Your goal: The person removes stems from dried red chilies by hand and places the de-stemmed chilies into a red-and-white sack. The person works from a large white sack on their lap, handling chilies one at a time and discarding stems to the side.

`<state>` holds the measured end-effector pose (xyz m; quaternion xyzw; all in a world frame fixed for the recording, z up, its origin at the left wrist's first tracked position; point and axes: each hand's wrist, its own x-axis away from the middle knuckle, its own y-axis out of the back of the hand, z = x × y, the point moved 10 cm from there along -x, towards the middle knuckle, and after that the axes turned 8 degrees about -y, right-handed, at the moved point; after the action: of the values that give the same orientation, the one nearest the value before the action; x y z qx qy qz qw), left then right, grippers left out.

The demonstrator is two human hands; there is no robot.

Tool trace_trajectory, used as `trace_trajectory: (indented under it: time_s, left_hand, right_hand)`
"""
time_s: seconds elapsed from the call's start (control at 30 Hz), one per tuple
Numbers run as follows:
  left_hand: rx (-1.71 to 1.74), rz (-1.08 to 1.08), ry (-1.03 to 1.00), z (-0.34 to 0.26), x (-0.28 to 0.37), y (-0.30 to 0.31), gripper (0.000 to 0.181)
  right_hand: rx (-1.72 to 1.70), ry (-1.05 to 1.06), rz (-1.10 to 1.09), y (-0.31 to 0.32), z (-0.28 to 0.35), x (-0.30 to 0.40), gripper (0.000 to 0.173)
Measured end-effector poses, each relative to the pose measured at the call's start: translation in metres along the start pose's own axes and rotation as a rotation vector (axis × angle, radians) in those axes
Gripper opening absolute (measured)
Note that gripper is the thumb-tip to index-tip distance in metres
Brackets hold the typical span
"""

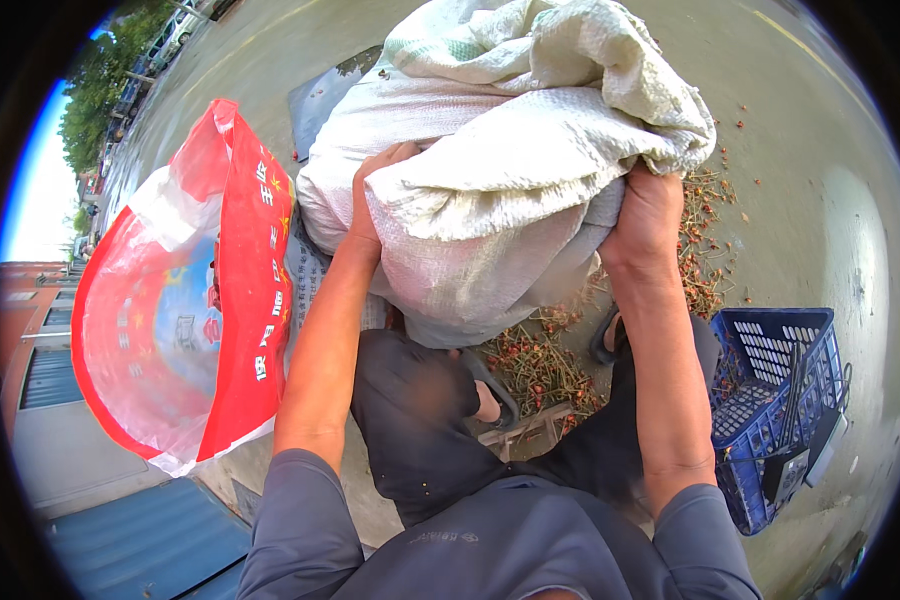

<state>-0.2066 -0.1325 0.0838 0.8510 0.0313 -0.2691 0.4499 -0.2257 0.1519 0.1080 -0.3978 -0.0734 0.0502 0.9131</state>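
Observation:
A large white woven plastic sack (487, 157) stands in front of my knees, its upper part folded over in thick creases. My left hand (382, 180) is at the sack's left side, its fingertips hidden behind the fabric. On the right, my right hand (645, 214) grips the sack under its folded edge, with the fingers tucked into the cloth. A red and clear printed plastic bag (251, 262) stands open-mouthed left of my left forearm. Red pods or fruits with thin stems (547, 367) lie heaped on the ground below the sack, between my feet.
A blue plastic crate (776, 390) with dark devices and cables hung on its side stands to my right. More stems and red bits (705, 225) are scattered on the concrete beyond the right hand. A grey flat sheet (319, 101) lies behind the sack. Blue corrugated metal (150, 540) is at lower left.

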Motion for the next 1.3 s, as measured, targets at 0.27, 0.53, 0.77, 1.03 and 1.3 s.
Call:
trace_trajectory:
  time_s: [0.27, 0.53, 0.77, 1.03, 1.3]
  left_hand:
    - [0.562, 0.079, 0.04, -0.157, -0.017, 0.025, 0.031]
    - [0.875, 0.462, -0.334, -0.383, 0.008, 0.046, 0.032]
    - [-0.144, 0.038, 0.098, -0.156, -0.017, 0.143, 0.085]
    - [-0.495, 0.291, 0.168, -0.058, -0.004, 0.053, 0.047]
    - [-0.113, -0.057, 0.358, -0.017, 0.025, 0.067, 0.041]
  right_hand:
    - [0.079, 0.304, -0.122, 0.037, 0.153, 0.059, 0.046]
    - [1.428, 0.44, -0.53, 0.077, 0.233, 0.146, 0.042]
    - [1.659, 0.464, -0.043, -0.026, 0.136, 0.172, 0.038]
    - [1.867, 0.353, 0.013, -0.025, 0.068, 0.117, 0.034]
    - [1.891, 0.307, -0.03, -0.004, 0.08, 0.102, 0.03]
